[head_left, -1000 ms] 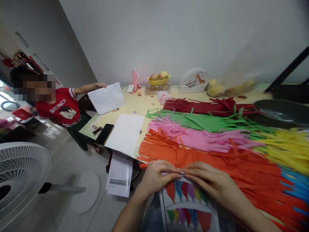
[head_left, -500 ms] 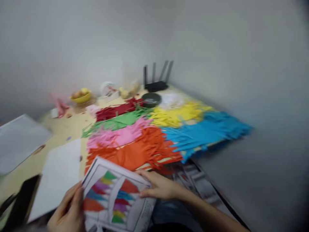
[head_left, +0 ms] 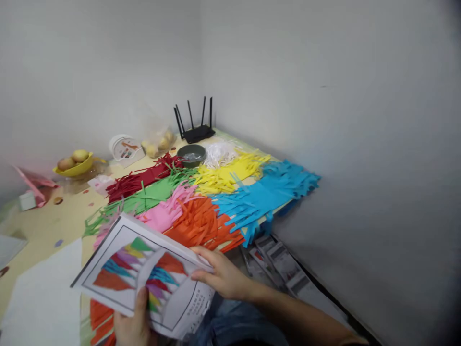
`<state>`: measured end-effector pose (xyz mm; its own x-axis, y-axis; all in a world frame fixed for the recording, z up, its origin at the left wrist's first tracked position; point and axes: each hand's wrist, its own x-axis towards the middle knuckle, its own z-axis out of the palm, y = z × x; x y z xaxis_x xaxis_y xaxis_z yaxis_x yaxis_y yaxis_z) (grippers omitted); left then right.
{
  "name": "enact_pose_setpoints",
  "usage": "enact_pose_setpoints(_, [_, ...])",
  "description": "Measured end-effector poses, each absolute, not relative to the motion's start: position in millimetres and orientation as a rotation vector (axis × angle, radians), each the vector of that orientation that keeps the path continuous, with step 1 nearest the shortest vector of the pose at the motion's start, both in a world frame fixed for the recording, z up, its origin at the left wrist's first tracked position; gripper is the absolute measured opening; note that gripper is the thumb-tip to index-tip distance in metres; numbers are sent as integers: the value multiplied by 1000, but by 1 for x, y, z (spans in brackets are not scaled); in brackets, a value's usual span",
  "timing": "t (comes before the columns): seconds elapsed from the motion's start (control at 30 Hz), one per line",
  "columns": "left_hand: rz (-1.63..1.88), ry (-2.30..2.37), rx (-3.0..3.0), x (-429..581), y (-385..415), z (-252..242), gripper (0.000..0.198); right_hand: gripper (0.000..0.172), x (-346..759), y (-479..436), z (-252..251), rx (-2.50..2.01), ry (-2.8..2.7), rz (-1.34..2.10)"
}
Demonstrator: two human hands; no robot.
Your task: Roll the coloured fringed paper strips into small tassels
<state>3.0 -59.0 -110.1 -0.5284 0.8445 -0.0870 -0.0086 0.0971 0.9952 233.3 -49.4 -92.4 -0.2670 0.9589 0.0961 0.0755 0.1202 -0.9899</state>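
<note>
A stack of white paper sheets (head_left: 182,300) is between my hands over the table's front edge, tilted. Its top page carries a black border and two curved rows of coloured triangles. My left hand (head_left: 133,322) grips the lower edge, thumb lying on the page; its other fingers are hidden beneath. The upper right edge is pinched by my right hand (head_left: 225,276). Just beyond the stack lies orange fringed paper (head_left: 201,226), partly covered by it. Pink (head_left: 163,214), green (head_left: 154,192), dark red (head_left: 140,180), yellow (head_left: 234,170) and blue fringed pieces (head_left: 264,192) spread behind.
A black router (head_left: 196,133) stands in the corner behind a dark green bowl (head_left: 190,156) and white shredded strips (head_left: 219,154). Further left is a yellow fruit bowl (head_left: 75,168). A blank white sheet (head_left: 46,293) lies at left. Printed papers (head_left: 281,264) sit below the table.
My left hand has shifted from the stack's left edge to its lower edge, with the thumb on the page. The stack has moved left in view, and the camera has turned right.
</note>
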Motion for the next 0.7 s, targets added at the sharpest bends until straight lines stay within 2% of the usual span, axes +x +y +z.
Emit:
enact_pose_setpoints(0.17, [1596, 1756, 700, 21, -73, -109, 45, 53, 237, -55, -103, -1003, -1514, 1400])
enact_pose_setpoints(0.3, [1299, 1511, 870, 42, -82, -106, 49, 42, 259, -63, -102, -1144, -1414, 1327])
enact_pose_setpoints(0.43, [1112, 1373, 844, 73, -93, -100, 47, 49, 279, -81, -101, -1325, -1469, 1257])
enact_pose_setpoints(0.57, [1065, 1248, 904, 96, -105, -106, 50, 34, 303, -102, -121, -1614, -1427, 1212])
enact_pose_setpoints(0.7, [1045, 1093, 978, 111, -117, -123, 55, 26, 345, -128, -152, -1643, -1575, 1133])
